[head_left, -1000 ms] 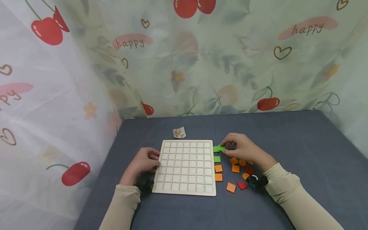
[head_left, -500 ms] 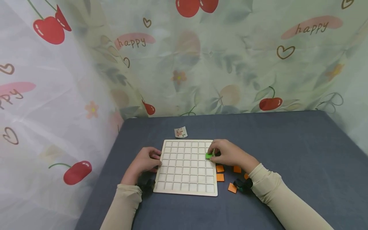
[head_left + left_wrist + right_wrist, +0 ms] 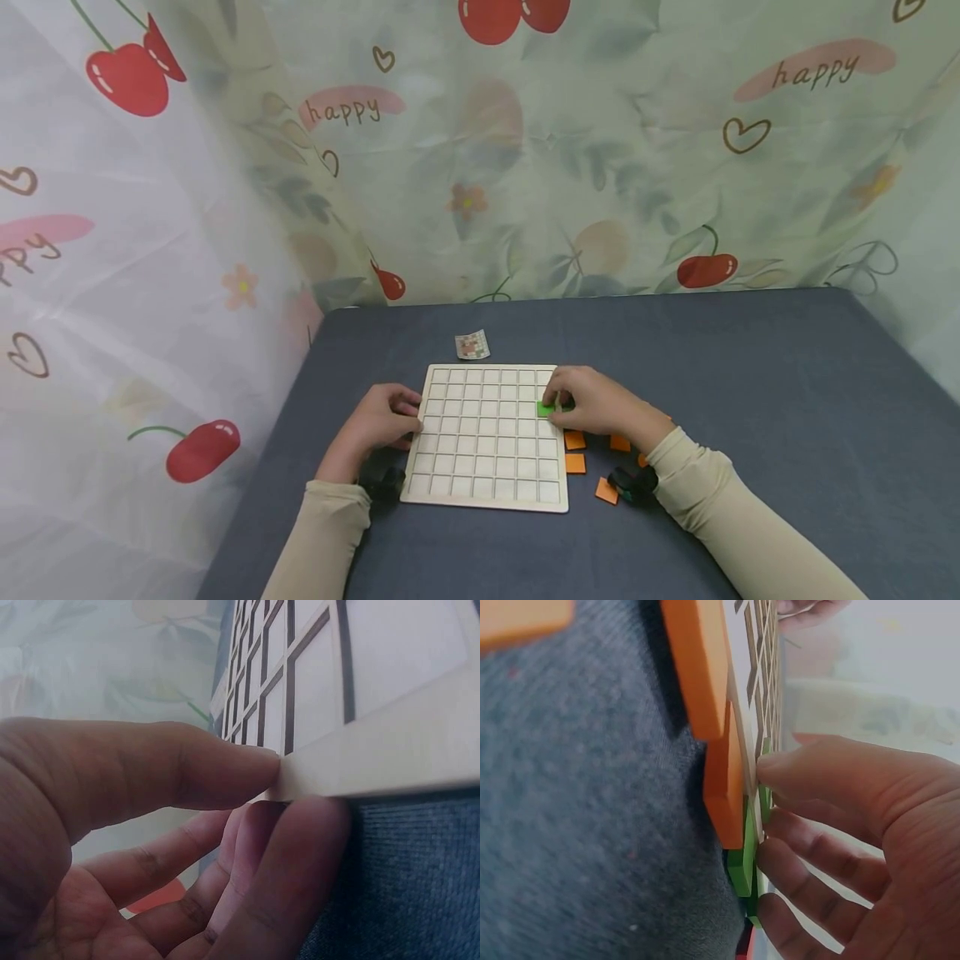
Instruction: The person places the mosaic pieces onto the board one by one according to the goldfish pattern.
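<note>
A pale wooden grid board (image 3: 483,437) lies on the dark cloth, its square cells bare apart from the right edge. My left hand (image 3: 381,417) holds the board's left edge; in the left wrist view its fingertips (image 3: 319,817) sit right at the rim. Over the right column, my right hand (image 3: 588,398) pinches a green square tile (image 3: 544,409) between thumb and fingers. The right wrist view shows that green tile (image 3: 765,796) at the board's surface, partly hidden by the thumb. More green tiles (image 3: 741,862) stand outside the board's right edge, below the fingers.
Orange square tiles (image 3: 575,463) line the board's right edge, and another orange tile (image 3: 607,491) lies nearer the front. Further loose pieces are mostly hidden beneath the right forearm. A small patterned card (image 3: 472,345) lies behind the board. Printed curtains (image 3: 525,167) hang around the table.
My right hand has moved left from the green tiles beside the board, bringing a green tile over its right column. It has barely shifted during the last half second. My left hand stays put.
</note>
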A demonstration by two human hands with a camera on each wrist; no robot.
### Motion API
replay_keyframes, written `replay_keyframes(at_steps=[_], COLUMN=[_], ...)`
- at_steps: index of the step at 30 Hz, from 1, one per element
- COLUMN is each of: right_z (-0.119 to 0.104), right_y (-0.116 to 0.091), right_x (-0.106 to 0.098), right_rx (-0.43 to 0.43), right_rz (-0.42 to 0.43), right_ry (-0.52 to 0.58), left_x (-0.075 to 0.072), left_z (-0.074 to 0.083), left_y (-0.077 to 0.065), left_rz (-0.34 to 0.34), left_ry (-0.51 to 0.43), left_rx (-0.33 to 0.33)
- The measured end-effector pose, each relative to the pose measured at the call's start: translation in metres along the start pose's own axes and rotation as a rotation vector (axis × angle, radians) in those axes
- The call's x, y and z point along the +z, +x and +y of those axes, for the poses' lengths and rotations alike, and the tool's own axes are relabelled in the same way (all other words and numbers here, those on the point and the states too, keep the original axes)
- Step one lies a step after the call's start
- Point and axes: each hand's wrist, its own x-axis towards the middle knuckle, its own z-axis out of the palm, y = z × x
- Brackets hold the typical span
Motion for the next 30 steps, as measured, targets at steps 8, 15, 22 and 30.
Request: replay_keyframes(at_steps=[8,15,22,30], right_z=[-0.001,0.007,0.012,0.015], right_y=[-0.007,-0.019,-0.026,-0.028], right_x=[-0.01,-0.021,-0.02,-0.014], right_rx=[0.01,0.038,0.021,0.025], right_rz=[0.015,0.025,-0.011,-0.009], right_ry=[-0.011,-0.01,0.008,0.005], left_x=[0.001,0.0,-0.002,0.001], left_z=[-0.001,0.0,0.0,-0.001], left_y=[0.001,-0.002,-0.002,-0.001], left_rz=[0.0,-0.002,-0.007,-0.012], left_ry=[-0.002,-0.004,-0.016,-0.018], left_rx=[0.001,0.015,0.005,0.021])
